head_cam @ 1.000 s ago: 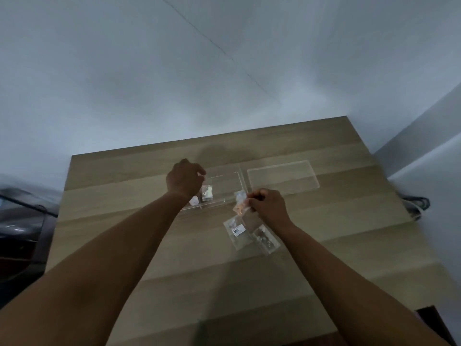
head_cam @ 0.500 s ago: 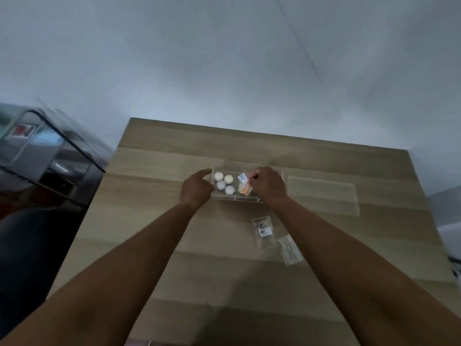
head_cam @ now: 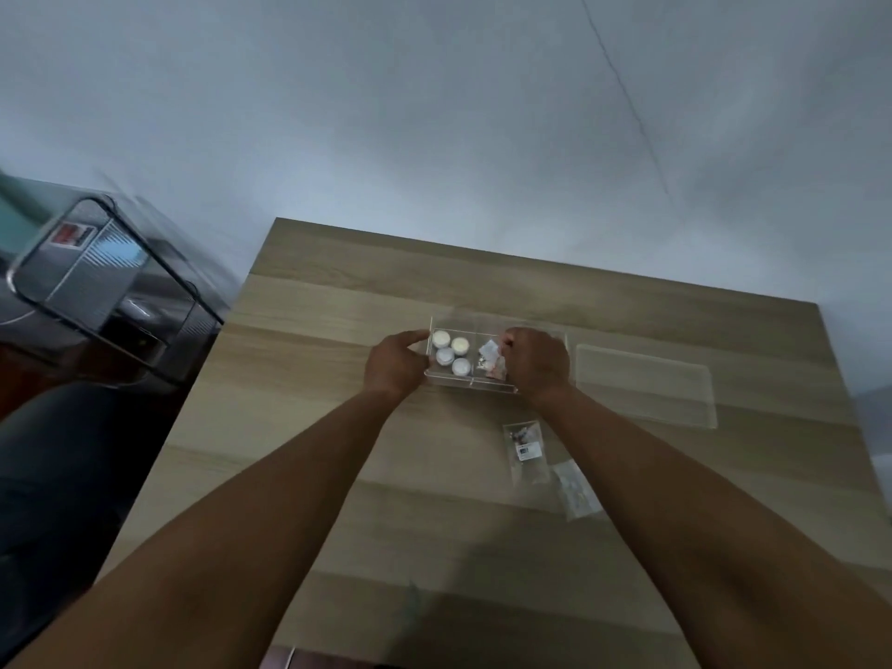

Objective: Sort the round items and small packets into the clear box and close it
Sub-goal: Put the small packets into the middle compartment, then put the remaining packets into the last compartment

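The clear box (head_cam: 470, 384) stands open on the wooden table (head_cam: 313, 427), split into two compartments. Several white round items (head_cam: 440, 338) lie in its left compartment. Small packets (head_cam: 492, 360) sit in the right compartment. My left hand (head_cam: 393, 362) grips the box's left wall. My right hand (head_cam: 538, 362) hovers over the right compartment, with its fingertips pinched on the top packet there. The flat clear lid (head_cam: 644, 386) lies on the table to the right of the box. A labelled packet (head_cam: 526, 446) and a clear packet (head_cam: 577, 490) lie nearer to me, beside my right forearm.
A grey glossy machine with a dark frame (head_cam: 96, 282) stands off the table's left edge. The white wall rises behind the table's far edge. The table's left edge runs close to the box.
My right hand carried an orange-tinted packet from the table into the box's right compartment. My left hand moved from above the box to its left wall. The view swung to the right.
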Available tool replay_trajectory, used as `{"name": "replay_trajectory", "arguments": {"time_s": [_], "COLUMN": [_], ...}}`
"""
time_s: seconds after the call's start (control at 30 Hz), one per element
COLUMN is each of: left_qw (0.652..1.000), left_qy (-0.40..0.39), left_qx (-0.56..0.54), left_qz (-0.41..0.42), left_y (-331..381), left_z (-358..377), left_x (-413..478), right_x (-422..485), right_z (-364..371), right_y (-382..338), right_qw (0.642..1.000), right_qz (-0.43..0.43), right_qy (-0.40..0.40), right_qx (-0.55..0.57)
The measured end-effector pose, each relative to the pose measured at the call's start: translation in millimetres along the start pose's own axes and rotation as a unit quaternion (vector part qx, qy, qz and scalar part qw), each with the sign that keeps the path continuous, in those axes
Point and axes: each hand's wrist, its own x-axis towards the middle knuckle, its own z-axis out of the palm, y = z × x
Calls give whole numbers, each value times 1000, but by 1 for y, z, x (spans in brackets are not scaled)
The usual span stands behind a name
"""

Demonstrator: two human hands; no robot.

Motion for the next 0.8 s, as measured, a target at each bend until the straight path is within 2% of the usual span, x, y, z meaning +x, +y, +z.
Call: {"name": "replay_trajectory", "arguments": {"time_s": [0.17,0.3,0.4,0.6,0.73,0.8], "left_qw": [999,990,985,982,972,970], "left_qy": [8,76,103,21,-87,-110], "left_qx": [49,99,103,158,196,202], "left_qz": [-1,59,93,104,96,80], "left_y": [-1,2,6,0,-3,0], "left_z": [-3,-5,-1,30,59,73], "left_x": [-2,-12,-25,-58,-72,-75], "right_x": [-9,-28,-50,-97,-122,-133], "right_z": [-7,-17,-22,-15,-1,5], "right_y": [10,25,44,81,99,105], "right_qw": [996,981,971,963,955,951], "right_qz": [3,18,37,139,218,242], "right_qy": [27,102,146,98,13,-20], "right_qx": [84,166,187,211,200,192]}}
